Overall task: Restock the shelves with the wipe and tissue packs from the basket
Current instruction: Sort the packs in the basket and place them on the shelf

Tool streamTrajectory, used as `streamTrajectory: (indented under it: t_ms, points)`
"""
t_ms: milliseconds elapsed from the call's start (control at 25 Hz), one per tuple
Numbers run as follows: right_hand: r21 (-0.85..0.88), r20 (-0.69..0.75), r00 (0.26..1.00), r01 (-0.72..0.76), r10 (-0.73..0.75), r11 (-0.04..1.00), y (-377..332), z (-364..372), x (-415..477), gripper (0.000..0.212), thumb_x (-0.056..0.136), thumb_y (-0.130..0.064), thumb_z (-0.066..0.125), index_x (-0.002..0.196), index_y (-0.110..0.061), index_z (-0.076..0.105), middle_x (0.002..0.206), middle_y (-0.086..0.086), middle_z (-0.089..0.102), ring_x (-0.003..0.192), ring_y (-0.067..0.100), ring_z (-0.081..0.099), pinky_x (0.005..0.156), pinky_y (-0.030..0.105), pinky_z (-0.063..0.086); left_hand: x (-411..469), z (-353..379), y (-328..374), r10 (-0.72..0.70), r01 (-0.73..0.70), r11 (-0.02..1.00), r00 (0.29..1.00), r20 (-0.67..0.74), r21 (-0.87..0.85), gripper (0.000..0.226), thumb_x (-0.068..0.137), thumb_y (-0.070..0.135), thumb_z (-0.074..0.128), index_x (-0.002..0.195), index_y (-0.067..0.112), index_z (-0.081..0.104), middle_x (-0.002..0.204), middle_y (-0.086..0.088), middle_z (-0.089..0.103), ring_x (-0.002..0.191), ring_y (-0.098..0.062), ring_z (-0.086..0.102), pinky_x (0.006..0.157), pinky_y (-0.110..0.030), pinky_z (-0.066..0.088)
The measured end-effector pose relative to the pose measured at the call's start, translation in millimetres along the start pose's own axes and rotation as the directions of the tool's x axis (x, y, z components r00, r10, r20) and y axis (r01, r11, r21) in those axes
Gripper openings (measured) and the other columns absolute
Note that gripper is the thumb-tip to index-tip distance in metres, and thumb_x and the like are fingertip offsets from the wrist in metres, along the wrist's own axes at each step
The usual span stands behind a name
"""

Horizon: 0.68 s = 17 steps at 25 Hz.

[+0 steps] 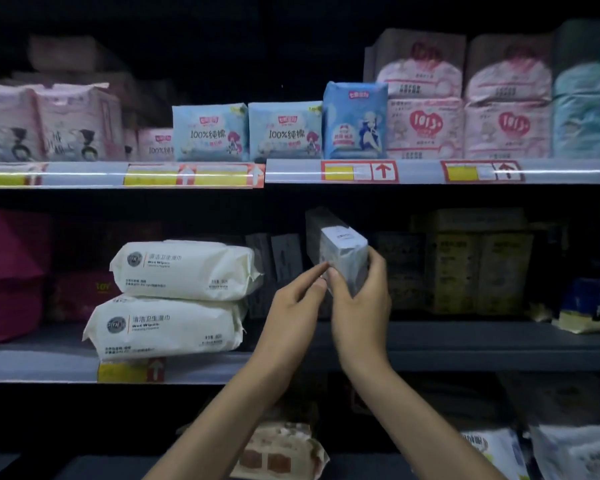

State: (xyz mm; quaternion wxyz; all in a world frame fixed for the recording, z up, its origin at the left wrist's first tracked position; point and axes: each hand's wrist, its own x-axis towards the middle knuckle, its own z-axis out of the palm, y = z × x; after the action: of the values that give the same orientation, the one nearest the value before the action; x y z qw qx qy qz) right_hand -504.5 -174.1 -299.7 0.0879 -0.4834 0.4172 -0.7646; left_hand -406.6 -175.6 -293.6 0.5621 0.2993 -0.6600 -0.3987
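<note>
A small white-grey pack is held on end above the middle shelf, in front of dark packs at the back. My right hand is shut on its lower right side. My left hand reaches in from the left, its fingertips touching the pack's lower left edge. Two white wet wipe packs lie stacked on the same shelf to the left. The basket is out of view.
The upper shelf carries pink and blue packs in a row. Yellow boxes stand right of my hands, a blue pack further right. Magenta packs fill the far left. Below, an orange-patterned pack and white packs lie on the bottom shelf.
</note>
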Motion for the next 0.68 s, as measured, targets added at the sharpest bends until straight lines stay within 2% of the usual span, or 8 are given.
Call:
streamTrajectory:
  t_ms: [120, 200, 280, 320, 400, 520, 600, 680]
  points:
    - [-0.074, -0.001, 0.999, -0.047, 0.048, 0.996, 18, 36, 28, 0.029, 0.1, -0.023, 0.062, 0.126, -0.022, 0.05, 0.112, -0.005, 0.065, 0.1, 0.014, 0.066, 0.082, 0.038, 0.058, 34, -1, 5, -0.107, 0.105, 0.992, 0.994, -0.028, -0.065, 0.026, 0.108, 0.027, 0.047, 0.119, 0.023, 0.07, 0.114, 0.009, 0.074, 0.109, -0.008, 0.069, 0.089, -0.024, 0.052]
    - [-0.226, 0.043, 0.991, -0.115, 0.128, 0.967, 32, 53, 42, 0.013, 0.1, -0.021, 0.056, 0.108, -0.015, 0.047, 0.103, 0.002, 0.062, 0.092, 0.023, 0.064, 0.074, 0.042, 0.053, 49, 0, 6, -0.205, 0.203, 0.978, 0.977, -0.061, -0.034, 0.026, 0.108, 0.028, 0.045, 0.108, 0.013, 0.066, 0.104, 0.001, 0.071, 0.101, -0.014, 0.067, 0.078, -0.026, 0.05]
    - [-0.409, 0.059, 0.97, -0.19, 0.234, 0.893, 40, 57, 49, 0.01, 0.101, -0.02, 0.051, 0.1, -0.01, 0.053, 0.096, 0.006, 0.06, 0.089, 0.025, 0.06, 0.07, 0.039, 0.047, 54, 1, 4, -0.303, 0.304, 0.953, 0.951, -0.07, 0.002, 0.025, 0.108, 0.025, 0.045, 0.123, 0.013, 0.062, 0.108, -0.003, 0.069, 0.096, -0.013, 0.065, 0.072, -0.026, 0.048]
    - [-0.523, 0.074, 0.966, -0.173, 0.246, 0.834, 39, 56, 51, 0.012, 0.101, -0.019, 0.052, 0.104, -0.009, 0.057, 0.102, 0.008, 0.059, 0.095, 0.027, 0.06, 0.07, 0.038, 0.047, 56, 1, 3, -0.326, 0.328, 0.944, 0.943, -0.067, 0.025, 0.032, 0.108, 0.022, 0.045, 0.137, 0.012, 0.056, 0.114, -0.004, 0.069, 0.097, -0.014, 0.065, 0.073, -0.027, 0.05]
    - [-0.669, 0.115, 0.966, -0.097, 0.232, 0.737, 39, 48, 50, 0.019, 0.102, -0.018, 0.057, 0.119, -0.01, 0.057, 0.119, 0.01, 0.054, 0.11, 0.03, 0.056, 0.072, 0.038, 0.047, 59, -1, -7, -0.337, 0.339, 0.94, 0.94, -0.055, 0.039, 0.052, 0.107, 0.018, 0.047, 0.158, 0.013, 0.036, 0.139, -0.007, 0.062, 0.113, -0.017, 0.063, 0.089, -0.031, 0.054]
    - [-0.593, 0.101, 0.977, -0.091, 0.186, 0.8, 35, 41, 49, 0.032, 0.099, -0.016, 0.065, 0.128, -0.012, 0.055, 0.122, 0.011, 0.058, 0.107, 0.029, 0.063, 0.075, 0.036, 0.053, 58, -3, -14, -0.314, 0.317, 0.947, 0.947, -0.071, 0.046, 0.064, 0.105, 0.014, 0.05, 0.163, 0.013, 0.023, 0.152, -0.01, 0.053, 0.13, -0.023, 0.059, 0.11, -0.04, 0.05]
    - [-0.529, 0.026, 0.989, -0.11, 0.146, 0.841, 37, 45, 53, 0.023, 0.095, -0.01, 0.067, 0.115, -0.012, 0.057, 0.109, 0.009, 0.065, 0.097, 0.027, 0.067, 0.075, 0.041, 0.06, 58, -5, -15, -0.3, 0.305, 0.951, 0.95, -0.083, 0.056, 0.059, 0.104, 0.011, 0.049, 0.16, 0.012, 0.031, 0.14, -0.008, 0.063, 0.122, -0.02, 0.064, 0.104, -0.038, 0.054]
    - [-0.55, 0.001, 0.988, -0.13, 0.157, 0.825, 33, 51, 58, 0.016, 0.093, -0.004, 0.065, 0.108, -0.01, 0.063, 0.102, 0.01, 0.069, 0.091, 0.028, 0.069, 0.072, 0.041, 0.061, 54, -7, -12, -0.276, 0.282, 0.956, 0.958, -0.081, 0.079, 0.047, 0.104, 0.006, 0.048, 0.15, 0.011, 0.046, 0.113, -0.001, 0.072, 0.104, -0.014, 0.07, 0.088, -0.03, 0.058]
